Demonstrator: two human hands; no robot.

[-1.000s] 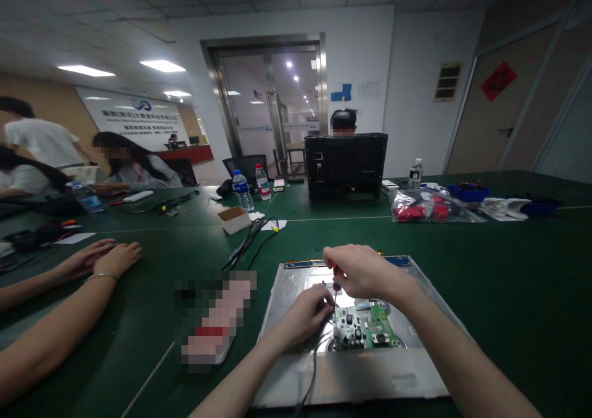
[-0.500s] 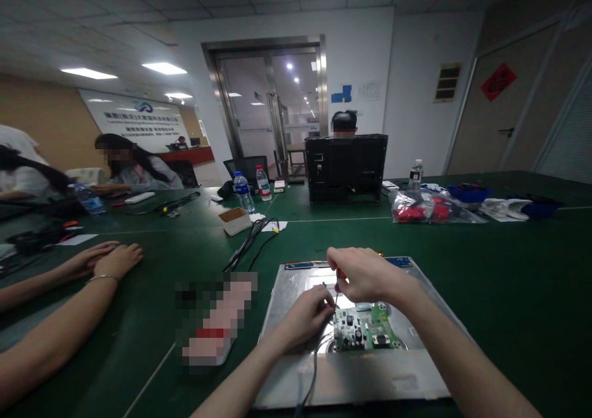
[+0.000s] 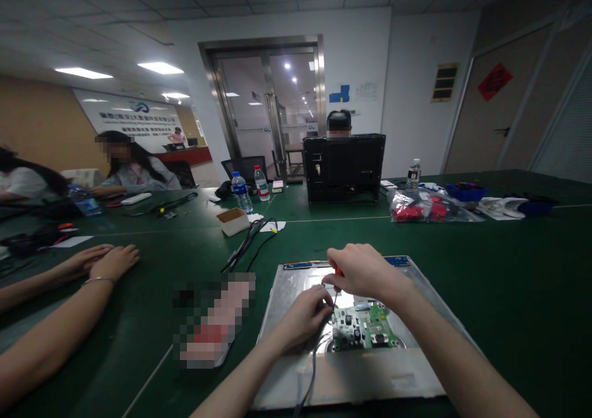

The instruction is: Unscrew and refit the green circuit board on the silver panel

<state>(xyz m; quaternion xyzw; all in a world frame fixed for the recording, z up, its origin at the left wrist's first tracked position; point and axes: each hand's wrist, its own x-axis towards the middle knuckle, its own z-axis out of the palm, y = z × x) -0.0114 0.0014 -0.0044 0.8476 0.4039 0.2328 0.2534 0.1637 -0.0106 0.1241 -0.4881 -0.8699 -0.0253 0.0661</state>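
Screwdriving at the green circuit board [image 3: 365, 327] on the metal panel [image 3: 351, 375] looks unfinished: your right hand [image 3: 365, 273] has its grip pinching the red-handled screwdriver [image 3: 338, 272] upright, your left hand [image 3: 303, 316] pressed together beside its tip, board seated on the worktop [image 3: 509, 282].

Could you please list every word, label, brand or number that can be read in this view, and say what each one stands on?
None can be read for certain.
Wall banner: a logo and lines of characters, too blurred to read.
Red diamond sign on the door: one dark character, too blurred.
Water bottles: labels too small.
Dark plaque: unreadable.
Green circuit board by the right hand and left hand: markings too small.
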